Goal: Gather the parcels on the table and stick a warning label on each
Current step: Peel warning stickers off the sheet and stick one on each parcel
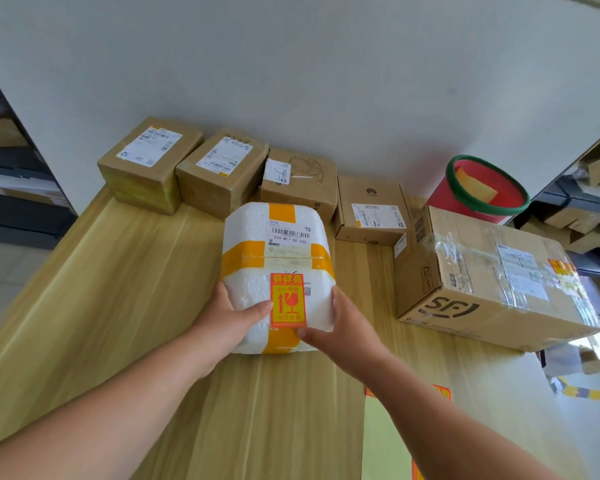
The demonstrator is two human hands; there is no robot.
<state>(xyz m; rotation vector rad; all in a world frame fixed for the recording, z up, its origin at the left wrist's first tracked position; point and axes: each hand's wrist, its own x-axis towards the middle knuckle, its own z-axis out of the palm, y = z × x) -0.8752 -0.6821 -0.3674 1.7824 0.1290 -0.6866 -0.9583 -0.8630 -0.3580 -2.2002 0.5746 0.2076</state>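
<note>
The white foam parcel (278, 271), bound with orange tape, sat near the middle of the desk (118, 289), drawn toward the near edge where it was within easy reach, probably so its top could be worked on from above. A red and yellow warning label (289, 301) already lay on the near end of its lid, overlapping the orange tape. Both hands clasped that near end: the left hand (227, 322) wrapped the near left corner with its thumb laid flat on the lid, the tip touching the label's left edge, and the right hand (343, 327) gripped the near right corner with its thumb at the label's lower right corner. This looked like a hold that steadied the box while the label was pressed down, or one ready to shift the box aside. Both forearms reached in from the near edge, converging on the parcel, wrists fairly straight. Four brown cardboard boxes (222, 174) stood in a row along the far edge against the wall, none showing a warning label, so they seemed not yet done. A large carton (492, 282) sat by the right edge with a similar label on its top. A sheet of spare labels (388, 438) lay at the near right of the desk, close to the right arm, and a red bucket (482, 188) stood beyond the far right corner.
</note>
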